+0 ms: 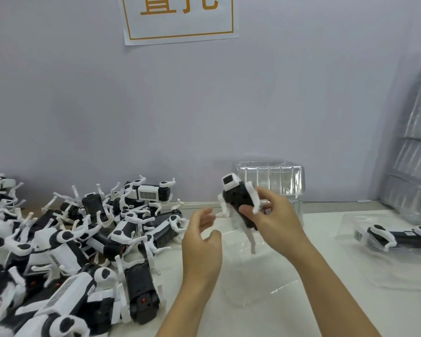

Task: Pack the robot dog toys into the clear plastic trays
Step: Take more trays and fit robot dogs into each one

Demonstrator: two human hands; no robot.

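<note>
Head view. The right hand (pixel 275 215) grips a black-and-white robot dog toy (pixel 240 203) around its body, holding it raised above the bench (pixel 326 300), head end tilted up toward 11 o'clock, one white leg hanging toward 6 o'clock. The left hand (pixel 201 242), at 9 o'clock of the toy, is relaxed and half spread, holding nothing, fingertips near a white leg. An empty clear tray (pixel 258 276) lies on the bench directly beneath the toy. At 3 o'clock, a second tray (pixel 365 268) contains a packed dog (pixel 399 237). A heap of loose dogs (pixel 66 251) occupies 9 o'clock. Stacked clear trays (pixel 275 178) stand at 12 o'clock against the wall.
</note>
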